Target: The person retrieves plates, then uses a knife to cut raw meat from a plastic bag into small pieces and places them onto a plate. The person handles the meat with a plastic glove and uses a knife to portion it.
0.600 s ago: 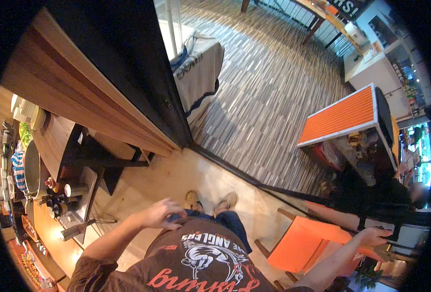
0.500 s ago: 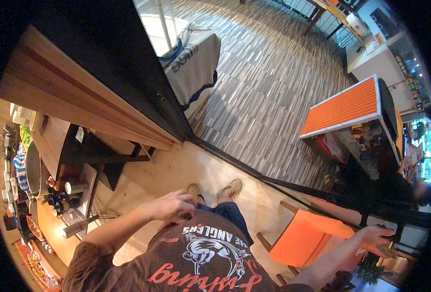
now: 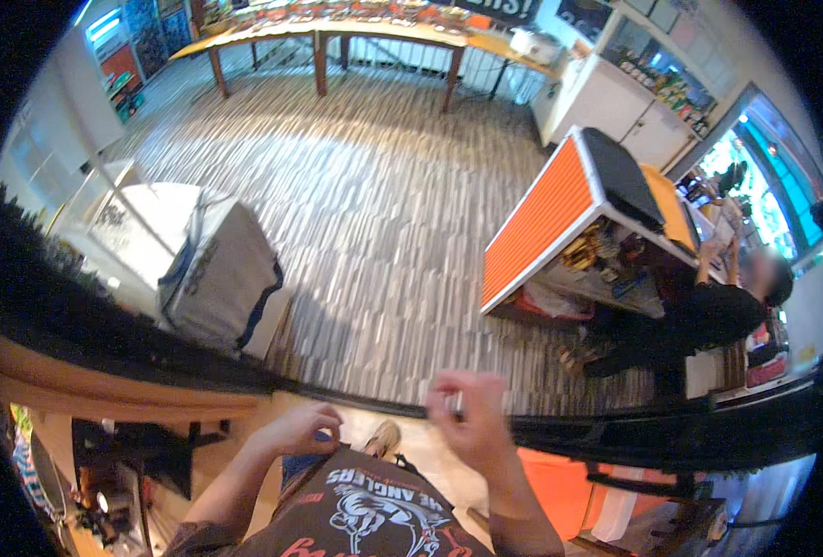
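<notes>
My left hand (image 3: 302,430) is just above the dark printed T-shirt (image 3: 374,511), near its lower edge. Its fingers curl toward the thumb, with a small gap and no object showing between them. My right hand (image 3: 472,418) is raised in front of me, over the dark door threshold (image 3: 402,405). Its fingers are bent in toward the thumb and slightly blurred; nothing shows in them. Below the hands, one tan shoe (image 3: 382,438) stands on the pale floor.
Beyond the threshold lies a striped grey-brown floor (image 3: 374,241). An orange-fronted counter (image 3: 541,223) stands right, with a person in black (image 3: 708,320) behind it. A grey cloth-draped box (image 3: 221,269) is left, a long wooden table (image 3: 337,28) far off. An orange chair (image 3: 550,483) is near my right arm.
My view has swung up and rightward to the room ahead. My right hand has come from the far right, beside a dark edge, to the middle. My left hand stays near the shirt.
</notes>
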The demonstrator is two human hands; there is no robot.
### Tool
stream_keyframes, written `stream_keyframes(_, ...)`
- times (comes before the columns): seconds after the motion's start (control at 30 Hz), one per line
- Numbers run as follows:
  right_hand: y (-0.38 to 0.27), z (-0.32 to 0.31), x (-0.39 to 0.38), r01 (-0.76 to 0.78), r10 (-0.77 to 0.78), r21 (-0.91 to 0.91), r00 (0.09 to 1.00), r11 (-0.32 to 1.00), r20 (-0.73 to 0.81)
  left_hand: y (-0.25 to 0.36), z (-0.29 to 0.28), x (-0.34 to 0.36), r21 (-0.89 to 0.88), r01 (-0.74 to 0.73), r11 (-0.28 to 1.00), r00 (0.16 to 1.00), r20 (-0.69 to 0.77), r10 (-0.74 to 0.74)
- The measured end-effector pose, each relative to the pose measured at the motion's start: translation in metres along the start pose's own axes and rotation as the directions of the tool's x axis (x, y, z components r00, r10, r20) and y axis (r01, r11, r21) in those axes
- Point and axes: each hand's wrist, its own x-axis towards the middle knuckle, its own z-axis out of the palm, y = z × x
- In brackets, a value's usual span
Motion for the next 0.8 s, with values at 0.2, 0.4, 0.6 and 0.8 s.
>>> stream_keyframes(0.2, 0.063, 0.041, -0.006, -0.280, 0.348, -0.215, 0.623, 0.936, 0.701, -0.114, 0.011, 0.016, -0.443, 0.406, 0.799, 0.739, -0.355, -0.572)
stream_keyframes(0.4, 0.125, 0.057, 0.001, -0.405, 0.446, -0.222, 0.627, 0.887, 0.638, -0.265, 0.075, -0.057, -0.598, 0.644, 0.478, 0.497, -0.149, -0.855)
stream_keyframes(0.6, 0.169, 0.069, 0.036, -0.735, 0.692, 0.046, 0.657, 0.677, 0.299, -0.329, 0.006, 0.045, -0.109, 0.935, 0.337, 0.354, 0.328, -0.876)
stream_keyframes(0.8, 0.227, 0.068, 0.110, -0.818, 0.797, -0.067, 0.534, 0.572, 0.283, -0.383, -0.151, 0.272, 0.278, 0.705, 0.652, 0.613, 0.222, -0.758)
